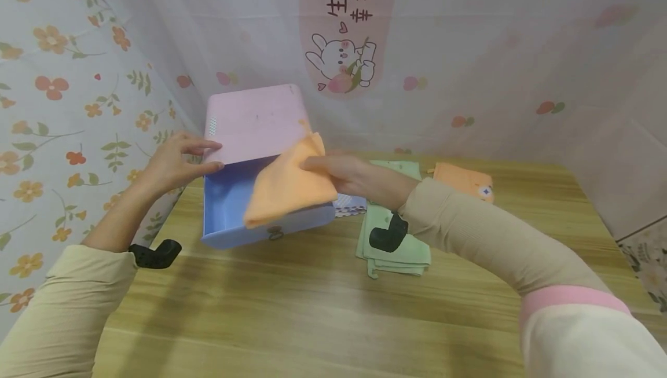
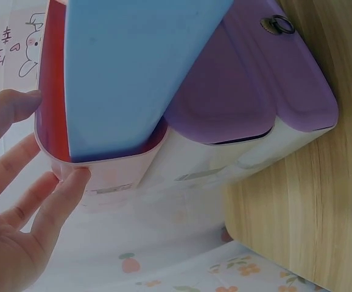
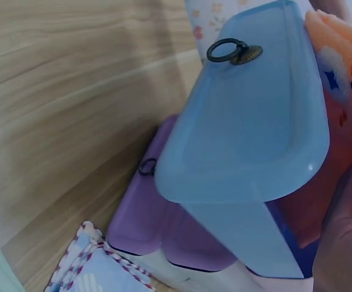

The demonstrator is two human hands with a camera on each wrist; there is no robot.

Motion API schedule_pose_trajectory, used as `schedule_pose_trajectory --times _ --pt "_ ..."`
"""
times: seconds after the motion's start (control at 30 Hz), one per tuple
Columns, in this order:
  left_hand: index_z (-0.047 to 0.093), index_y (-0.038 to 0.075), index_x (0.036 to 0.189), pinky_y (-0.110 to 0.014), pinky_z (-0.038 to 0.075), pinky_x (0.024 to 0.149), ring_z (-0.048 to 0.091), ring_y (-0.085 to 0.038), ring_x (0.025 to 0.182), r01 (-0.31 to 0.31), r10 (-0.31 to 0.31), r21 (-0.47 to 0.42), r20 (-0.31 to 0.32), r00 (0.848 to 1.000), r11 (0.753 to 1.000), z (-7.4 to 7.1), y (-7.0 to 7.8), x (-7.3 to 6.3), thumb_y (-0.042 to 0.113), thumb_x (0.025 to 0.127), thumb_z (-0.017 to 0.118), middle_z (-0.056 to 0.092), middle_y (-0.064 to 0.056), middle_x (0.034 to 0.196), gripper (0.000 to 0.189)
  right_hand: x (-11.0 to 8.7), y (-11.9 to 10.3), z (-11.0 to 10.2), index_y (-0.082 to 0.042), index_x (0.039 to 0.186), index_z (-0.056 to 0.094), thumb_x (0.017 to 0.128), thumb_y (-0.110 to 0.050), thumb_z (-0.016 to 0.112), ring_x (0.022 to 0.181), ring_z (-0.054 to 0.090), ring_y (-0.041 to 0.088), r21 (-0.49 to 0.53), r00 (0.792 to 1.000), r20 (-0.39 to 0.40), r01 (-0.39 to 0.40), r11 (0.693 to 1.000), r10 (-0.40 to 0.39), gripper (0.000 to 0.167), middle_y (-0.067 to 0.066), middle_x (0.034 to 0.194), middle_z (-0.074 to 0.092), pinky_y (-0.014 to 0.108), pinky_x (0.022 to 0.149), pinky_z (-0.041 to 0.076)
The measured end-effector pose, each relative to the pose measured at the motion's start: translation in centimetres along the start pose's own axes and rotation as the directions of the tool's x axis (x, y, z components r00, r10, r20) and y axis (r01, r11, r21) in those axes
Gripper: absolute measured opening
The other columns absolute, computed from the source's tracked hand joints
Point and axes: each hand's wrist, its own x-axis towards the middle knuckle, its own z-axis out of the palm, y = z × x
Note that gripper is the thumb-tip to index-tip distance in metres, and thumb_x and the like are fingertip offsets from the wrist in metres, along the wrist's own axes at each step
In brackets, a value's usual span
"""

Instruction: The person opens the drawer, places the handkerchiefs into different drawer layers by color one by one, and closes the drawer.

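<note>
A small drawer cabinet with a pink top (image 1: 255, 120) stands near the back curtain. Its upper blue drawer (image 1: 221, 238), with a ring pull, is pulled out; purple drawers (image 2: 298, 79) lie below. My left hand (image 1: 174, 161) rests its fingers and thumb on the cabinet's left edge. An orange cloth (image 1: 292, 184) hangs from my right hand (image 1: 359, 175), pinched between thumb and fingers over the open drawer. In the right wrist view, part of that cloth is inside the drawer's opening, behind its blue front (image 3: 243, 121).
A folded green cloth (image 1: 398, 250) lies right of the cabinet on the wooden table (image 1: 292, 320). Between them sits a blue cloth with a checked edge (image 1: 349, 203), partly hidden. Farther right lies another orange cloth (image 1: 458, 180). Patterned curtains (image 1: 469, 48) hang behind and at the left.
</note>
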Motion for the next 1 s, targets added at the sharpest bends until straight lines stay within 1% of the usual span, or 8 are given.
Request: schedule_pose_trajectory --times 0.1,0.23,0.3,0.43,0.63,0.7,0.9,1.0 --pt "0.055 0.001 0.119 -0.052 0.039 0.077 0.042 -0.04 0.106 -0.005 0.005 0.005 -0.002 1.0 1.0 0.0 0.0 0.0 0.029 0.079 0.067 0.038 -0.021 0.116 0.05 0.5 -0.2 0.4 0.002 0.118 0.042 0.086 0.0 0.05 0.072 0.057 0.017 -0.023 1.0 -0.001 -0.009 1.0 0.009 0.034 0.009 0.088 0.054 0.029 0.069 0.048" --pt "0.055 0.001 0.118 -0.052 0.04 0.077 0.043 -0.04 0.105 -0.009 0.009 0.015 -0.005 1.0 1.0 0.0 0.1 0.0 0.029 0.079 0.067 0.038 -0.021 0.115 0.05 1.0 -0.5 0.9 0.001 0.104 0.046 0.085 0.001 0.051 0.068 0.058 0.018 -0.036 1.0 -0.018 -0.018 0.999 0.018 0.019 0.009 0.082 0.056 0.029 0.065 0.049" --pt "0.055 0.001 0.118 -0.051 0.04 0.076 0.043 -0.04 0.105 -0.008 0.008 0.017 -0.005 1.0 1.0 0.0 0.1 0.0 0.029 0.078 0.067 0.038 -0.021 0.115 0.051 1.1 -0.5 1.2 0.0 0.098 0.048 0.084 0.002 0.052 0.069 0.058 0.019 -0.033 0.999 -0.035 -0.019 0.999 0.018 0.015 0.01 0.083 0.057 0.032 0.071 0.049" --pt "0.055 0.001 0.119 -0.051 0.04 0.076 0.043 -0.04 0.106 -0.002 0.002 0.014 -0.003 1.0 1.0 -0.1 0.1 0.0 0.03 0.078 0.067 0.039 -0.021 0.114 0.051 1.3 -0.3 1.7 0.002 0.1 0.05 0.082 0.004 0.055 0.08 0.058 0.022 -0.053 0.997 -0.072 -0.017 0.998 0.013 0.019 0.011 0.089 0.058 0.036 0.082 0.045" --pt "0.055 0.001 0.119 -0.05 0.04 0.076 0.043 -0.04 0.106 -0.001 0.001 0.011 0.0 1.0 1.0 -0.1 0.1 0.0 0.031 0.078 0.067 0.039 -0.02 0.113 0.051 1.8 0.1 2.2 0.005 0.111 0.051 0.08 0.006 0.057 0.095 0.057 0.028 -0.067 0.995 -0.093 -0.025 0.997 0.019 0.031 0.013 0.093 0.058 0.037 0.082 0.046" --pt "0.055 0.001 0.119 -0.05 0.04 0.076 0.043 -0.039 0.106 -0.001 0.001 0.009 0.0 1.0 1.0 -0.1 0.0 0.0 0.03 0.078 0.067 0.039 -0.02 0.113 0.051 2.0 0.3 2.5 0.005 0.109 0.051 0.08 0.006 0.057 0.094 0.057 0.029 -0.071 0.996 -0.086 -0.02 0.997 0.014 0.029 0.013 0.09 0.058 0.037 0.081 0.046" --pt "0.055 0.002 0.119 -0.047 0.04 0.075 0.043 -0.04 0.106 -0.002 0.002 0.007 0.002 1.0 1.0 -0.1 -0.1 0.0 0.03 0.078 0.067 0.038 -0.02 0.113 0.051 2.4 0.7 3.2 0.002 0.092 0.053 0.081 0.009 0.055 0.086 0.058 0.027 -0.085 0.998 -0.06 0.002 0.996 -0.007 0.014 0.01 0.08 0.058 0.037 0.082 0.045" --pt "0.055 0.002 0.119 -0.046 0.04 0.074 0.043 -0.039 0.106 -0.004 0.004 0.014 0.004 1.0 1.0 0.0 -0.1 0.0 0.03 0.078 0.067 0.038 -0.02 0.113 0.051 2.5 0.8 3.6 0.003 0.092 0.054 0.081 0.009 0.055 0.091 0.058 0.029 -0.079 0.998 -0.058 0.009 0.997 -0.013 0.013 0.011 0.081 0.058 0.037 0.083 0.045"
